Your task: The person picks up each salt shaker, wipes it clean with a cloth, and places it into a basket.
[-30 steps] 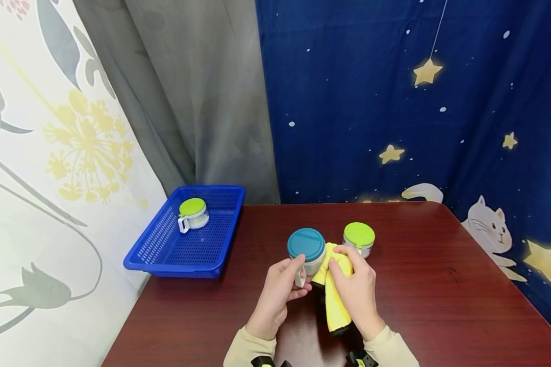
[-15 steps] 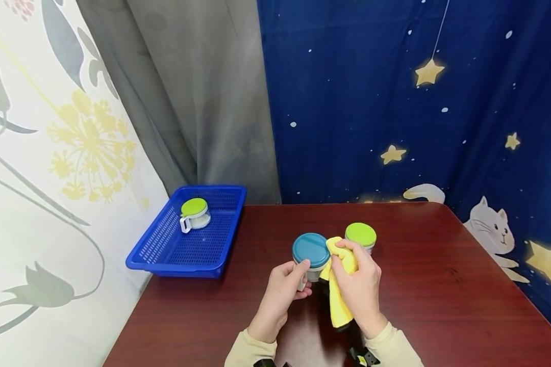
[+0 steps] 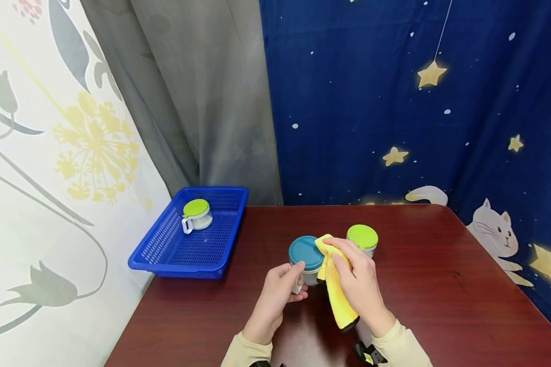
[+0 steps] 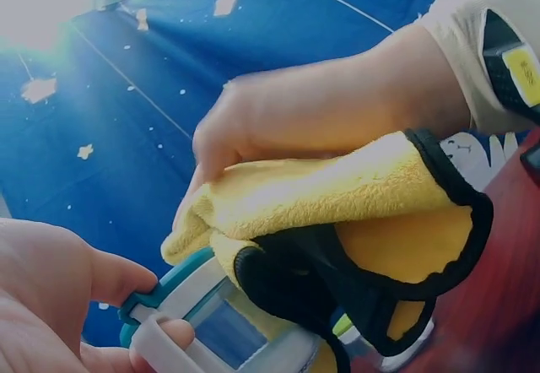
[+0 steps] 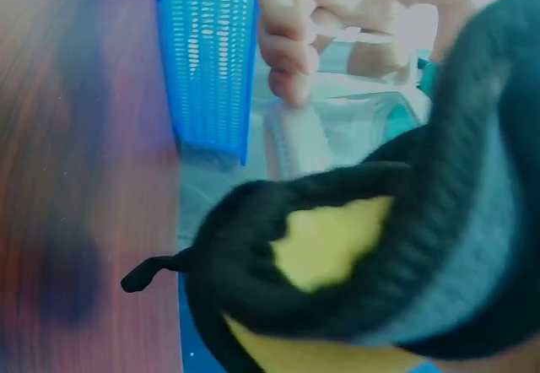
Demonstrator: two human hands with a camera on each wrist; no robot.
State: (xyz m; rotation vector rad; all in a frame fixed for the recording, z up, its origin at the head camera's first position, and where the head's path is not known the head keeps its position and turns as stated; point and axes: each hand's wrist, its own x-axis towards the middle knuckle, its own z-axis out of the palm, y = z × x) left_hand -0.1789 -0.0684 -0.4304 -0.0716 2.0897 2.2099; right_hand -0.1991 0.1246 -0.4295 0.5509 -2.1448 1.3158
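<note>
A clear jar with a teal lid (image 3: pixel 305 252) is held by my left hand (image 3: pixel 277 293), whose thumb lies at the lid's edge and whose fingers curl round the white handle (image 4: pixel 164 348). My right hand (image 3: pixel 360 285) pinches a yellow cloth (image 3: pixel 337 298) with black edging and presses it on the right side of the teal lid. In the left wrist view the cloth (image 4: pixel 321 196) drapes over the jar and hides part of its side. Behind the right hand, a second jar with a green lid (image 3: pixel 362 236) stands on the table.
A blue perforated basket (image 3: pixel 188 260) stands at the table's left, with a green-lidded jar (image 3: pixel 196 214) inside. The brown table (image 3: pixel 422 285) reaches back to a grey curtain (image 3: pixel 220 102) and a blue starry curtain (image 3: pixel 349 102).
The right hand has moved the cloth from the jar's side up onto the lid's right edge. The teal-lidded jar has shifted slightly and sits a little lower in view.
</note>
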